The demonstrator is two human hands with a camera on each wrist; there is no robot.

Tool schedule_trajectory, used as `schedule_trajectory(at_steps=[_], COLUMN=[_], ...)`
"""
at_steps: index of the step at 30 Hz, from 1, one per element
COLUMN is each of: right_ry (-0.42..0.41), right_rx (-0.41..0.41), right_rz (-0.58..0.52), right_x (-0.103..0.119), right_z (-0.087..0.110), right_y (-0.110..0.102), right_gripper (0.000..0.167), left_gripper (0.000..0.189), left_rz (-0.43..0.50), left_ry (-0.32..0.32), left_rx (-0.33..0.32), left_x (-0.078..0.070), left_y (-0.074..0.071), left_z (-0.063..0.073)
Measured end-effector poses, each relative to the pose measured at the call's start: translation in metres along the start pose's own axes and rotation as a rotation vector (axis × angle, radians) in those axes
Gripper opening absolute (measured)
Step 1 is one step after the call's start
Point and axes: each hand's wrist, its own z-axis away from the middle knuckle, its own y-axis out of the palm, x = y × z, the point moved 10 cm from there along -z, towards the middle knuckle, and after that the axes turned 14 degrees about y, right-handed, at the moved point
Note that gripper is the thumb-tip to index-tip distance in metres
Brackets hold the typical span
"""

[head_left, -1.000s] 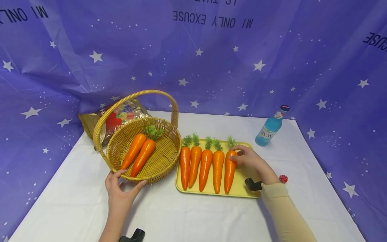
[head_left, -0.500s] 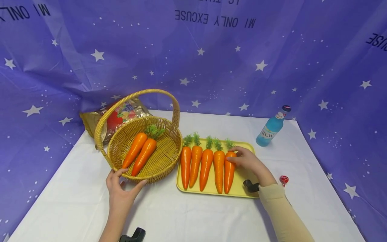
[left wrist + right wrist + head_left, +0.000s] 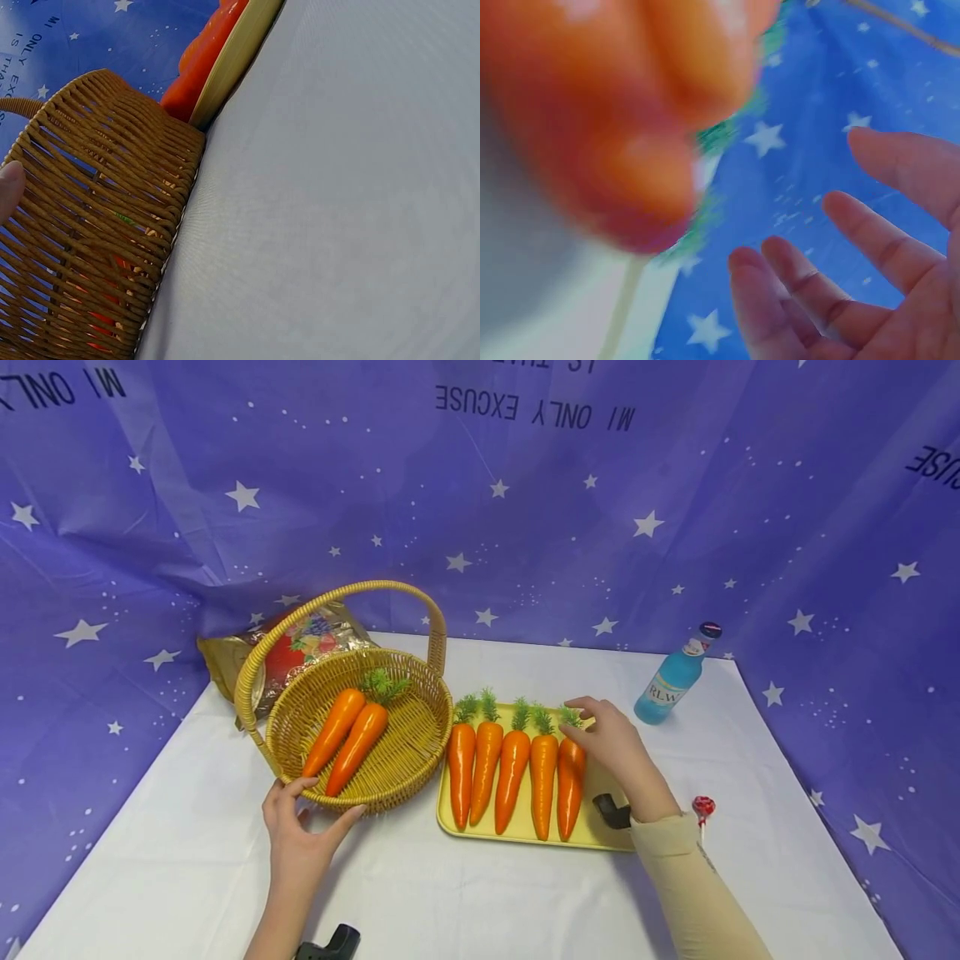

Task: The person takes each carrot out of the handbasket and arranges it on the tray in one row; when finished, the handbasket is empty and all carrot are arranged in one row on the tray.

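My left hand [image 3: 296, 831] holds the near rim of the wicker basket [image 3: 416, 781], fingers at the edge and thumb along the outer wall. In the left wrist view a thumb tip [image 3: 10, 187] lies against the basket weave [image 3: 112, 150]. Two toy carrots [image 3: 358, 750] with green tops lie inside. Over the rightmost carrot [image 3: 572, 789] on the yellow tray [image 3: 495, 837], my right hand [image 3: 615, 747] hovers by its leafy top. In the right wrist view the right hand's fingers [image 3: 881, 240] are spread apart, holding nothing, beside blurred carrots [image 3: 652, 180]. Several carrots lie side by side on the tray.
A gold and red foil bag [image 3: 292, 652] leans behind the basket. At the right back stands a blue bottle [image 3: 671, 681]; a red lollipop [image 3: 703, 807] lies right of my right forearm. A purple star-printed cloth [image 3: 525, 527] rises behind the white table [image 3: 450, 902].
My right hand has let go of the rightmost carrot and lifted slightly off it. That carrot has shifted a little and stays on the tray. My left hand keeps its place at the basket.
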Motion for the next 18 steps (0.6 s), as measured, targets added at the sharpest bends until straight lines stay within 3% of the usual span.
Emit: schedule_trajectory(at_steps=[6, 18], right_ry=[-0.061, -0.154], right_rx=[0.043, 0.131], right_rz=[-0.079, -0.133], right_x=[0.04, 0.112], right_z=[0.007, 0.016], right_y=[0.004, 0.024], right_gripper=[0.043, 0.04], left_gripper=[0.072, 0.073], left_rz=[0.001, 0.004], left_ry=[-0.008, -0.013], left_rx=[0.001, 0.001], left_x=[0.0, 0.001], left_y=[0.0, 0.0], left_z=[0.0, 0.0])
